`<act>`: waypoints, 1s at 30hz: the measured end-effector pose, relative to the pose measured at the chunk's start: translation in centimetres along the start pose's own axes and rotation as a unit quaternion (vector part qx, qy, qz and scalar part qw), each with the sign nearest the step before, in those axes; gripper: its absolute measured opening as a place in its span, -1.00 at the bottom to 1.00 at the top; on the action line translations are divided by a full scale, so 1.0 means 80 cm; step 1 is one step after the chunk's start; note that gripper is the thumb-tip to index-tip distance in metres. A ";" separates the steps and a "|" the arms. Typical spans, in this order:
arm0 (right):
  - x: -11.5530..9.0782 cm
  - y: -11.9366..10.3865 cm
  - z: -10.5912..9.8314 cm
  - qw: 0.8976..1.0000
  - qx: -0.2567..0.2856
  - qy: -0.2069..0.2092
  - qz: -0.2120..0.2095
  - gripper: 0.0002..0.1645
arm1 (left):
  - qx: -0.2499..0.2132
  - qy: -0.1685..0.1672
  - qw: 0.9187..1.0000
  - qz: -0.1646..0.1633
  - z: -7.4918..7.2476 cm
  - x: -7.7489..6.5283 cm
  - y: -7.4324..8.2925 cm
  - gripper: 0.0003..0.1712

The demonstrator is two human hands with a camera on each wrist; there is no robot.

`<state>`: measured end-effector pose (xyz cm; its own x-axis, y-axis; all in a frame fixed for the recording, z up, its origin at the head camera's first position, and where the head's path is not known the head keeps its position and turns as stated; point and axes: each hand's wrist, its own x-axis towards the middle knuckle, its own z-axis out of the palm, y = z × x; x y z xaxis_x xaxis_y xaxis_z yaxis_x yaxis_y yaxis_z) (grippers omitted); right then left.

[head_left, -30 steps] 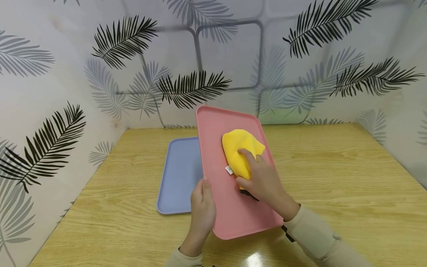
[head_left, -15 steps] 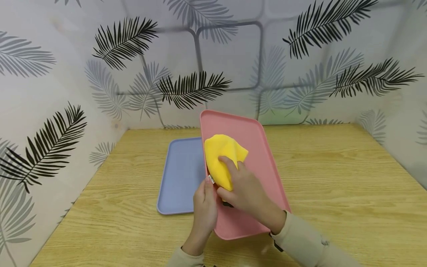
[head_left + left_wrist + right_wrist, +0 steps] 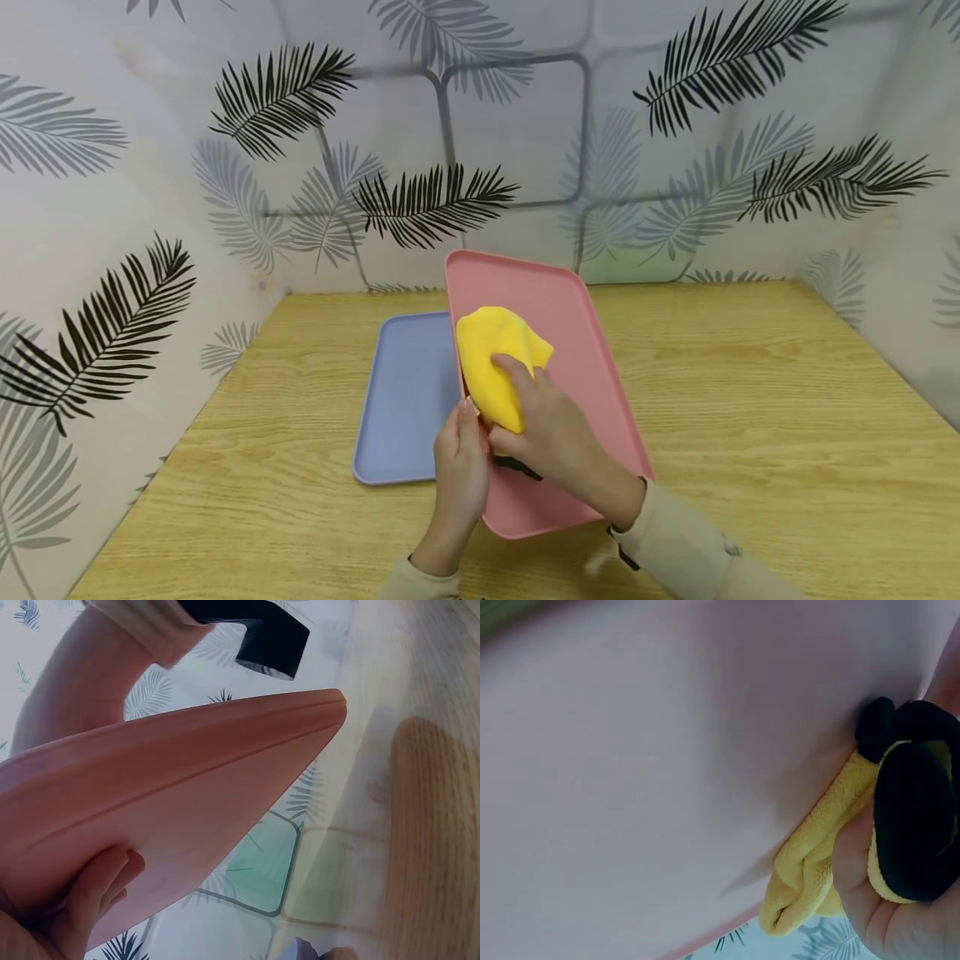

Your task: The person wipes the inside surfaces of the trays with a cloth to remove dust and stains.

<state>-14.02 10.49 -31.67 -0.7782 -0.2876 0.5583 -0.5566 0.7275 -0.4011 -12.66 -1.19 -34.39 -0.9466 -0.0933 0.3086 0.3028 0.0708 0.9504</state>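
Observation:
A pink tray (image 3: 581,358) is held tilted above the table, its inner face toward me. My left hand (image 3: 460,462) grips its left edge, thumb on the rim; in the left wrist view, curled fingers (image 3: 101,889) lie against the tray's underside. With my right hand (image 3: 555,437) I hold a bunched yellow plush cloth (image 3: 491,350) against the tray's face, beside the left rim. The right wrist view shows black fabric parts (image 3: 915,817) on the cloth near my fingers. A small white tag peeks out by my left thumb, mostly hidden.
A blue tray (image 3: 405,392) lies flat on the wooden table (image 3: 255,467), partly covered from view by the pink one. Behind stands a wall covering (image 3: 510,125) with leaf prints.
My right hand has slid the yellow cloth leftward and slightly down, from the tray's middle to its left rim. My left hand keeps its grip; the pink tray has shifted only slightly.

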 end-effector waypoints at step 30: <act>-0.012 0.109 -0.015 0.977 -0.142 -0.064 0.146 -0.21 | 0.023 0.021 0.999 0.020 -0.013 0.001 0.013 -0.57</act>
<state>-17.80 17.85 -34.82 -0.9317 -0.1053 0.3477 -0.2175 0.9283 -0.3017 -12.30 -2.19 -33.38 -0.9281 -0.1305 0.3487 0.3342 0.1207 0.9348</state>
